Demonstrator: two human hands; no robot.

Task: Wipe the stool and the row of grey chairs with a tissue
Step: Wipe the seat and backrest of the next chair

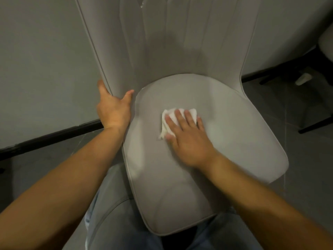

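On the seat of a grey chair [207,159] lies a white tissue [173,120], a bit back from the middle and toward the left side; the right hand [187,134] lies flat on top of it with the fingers out straight, pressing it down onto the cushion; the hand looks a little smeared, so I think it is rubbing right now. Over at the left edge of the chair back [162,42], the left hand [113,109] holds on; the thumb lies on the front and the fingers go round behind the edge, where I cannot see them; I think it keeps the chair from sliding.

How much is done is hard to say; the seat has no marks I can see, so I cannot tell which parts got wiped. Part of another grey seat [111,213] shows down low, next to the person's legs, and a bit of one more chair [326,44] shows far right by the wall [36,69]; those may need wiping too. No stool can be seen, so I cannot tell if it is clean.
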